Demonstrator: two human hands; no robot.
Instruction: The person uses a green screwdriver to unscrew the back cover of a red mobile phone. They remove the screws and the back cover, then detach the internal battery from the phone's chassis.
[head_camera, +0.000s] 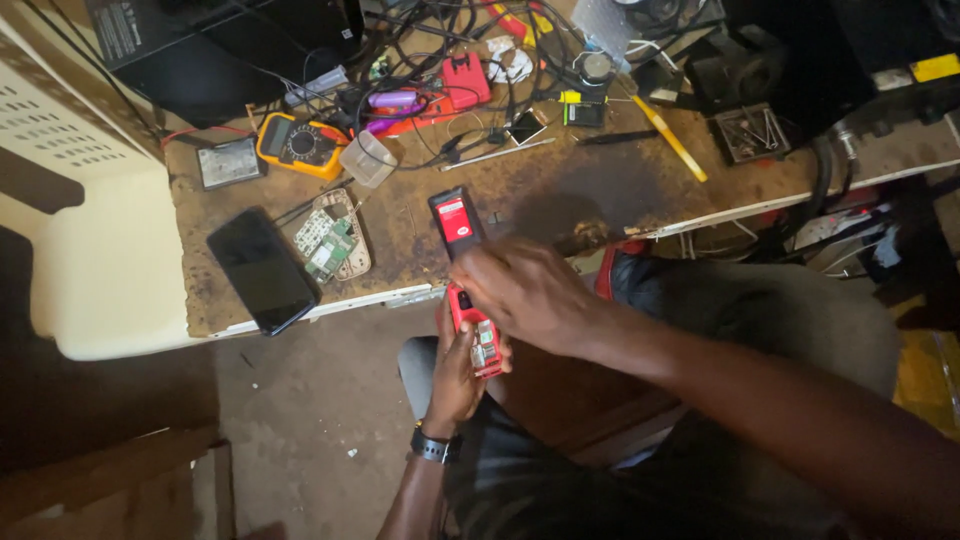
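Note:
My left hand (455, 375) holds a small red phone (478, 335) with its back off, so the inner parts show. It sits below the workbench's front edge, over my lap. My right hand (525, 290) is curled over the top end of that phone and hides it; I cannot tell whether it grips the phone or something small. A red-and-black battery or back cover (453, 220) lies on the bench just above my hands. A dark watch (432, 446) is on my left wrist.
A black smartphone (262, 270) and an opened phone with a green circuit board (335, 238) lie at the bench's (560, 190) front left. Behind them are a yellow multimeter (300, 143), a clear cup (368, 158), tangled cables, a yellow-handled tool (672, 140), and a cream plastic chair (90, 250).

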